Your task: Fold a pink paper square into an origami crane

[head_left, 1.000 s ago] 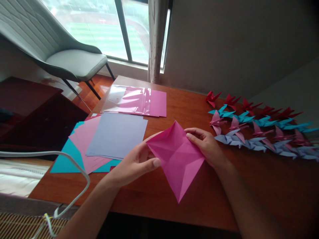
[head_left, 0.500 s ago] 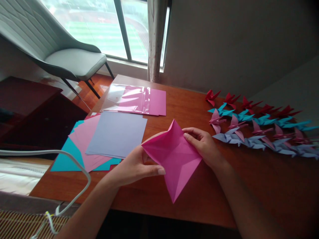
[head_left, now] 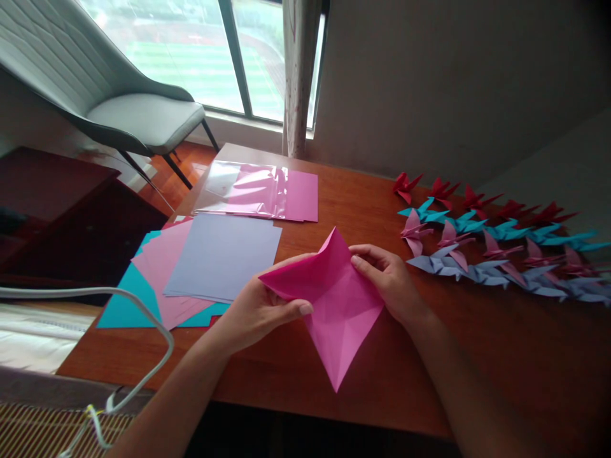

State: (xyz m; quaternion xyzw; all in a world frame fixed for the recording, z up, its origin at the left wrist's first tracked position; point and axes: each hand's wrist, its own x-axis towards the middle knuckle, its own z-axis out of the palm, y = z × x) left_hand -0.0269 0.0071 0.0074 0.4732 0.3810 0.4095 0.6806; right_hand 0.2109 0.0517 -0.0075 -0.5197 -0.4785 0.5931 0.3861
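Note:
Between my hands is a bright pink sheet of origami paper (head_left: 341,312), creased and partly folded, one corner pointing toward me and another up and away. My left hand (head_left: 267,308) grips its left side, thumb on the upper face and the other fingers mostly hidden beneath. At the upper right edge my right hand (head_left: 389,277) pinches the paper between thumb and fingers. The paper is held over the wooden table (head_left: 296,388), its left and upper parts bent upward.
Left of my hands lie fanned sheets: grey-lilac (head_left: 224,257), light pink (head_left: 162,261) and turquoise (head_left: 131,296). Behind them sits a clear packet of pink paper (head_left: 258,191). Rows of folded paper cranes (head_left: 472,222) stand at right. A white cable (head_left: 160,321) loops at the left edge.
The paper's left corner has shifted further left and its lower corner slightly right. My left thumb has moved a little up and left; my right hand is almost still.

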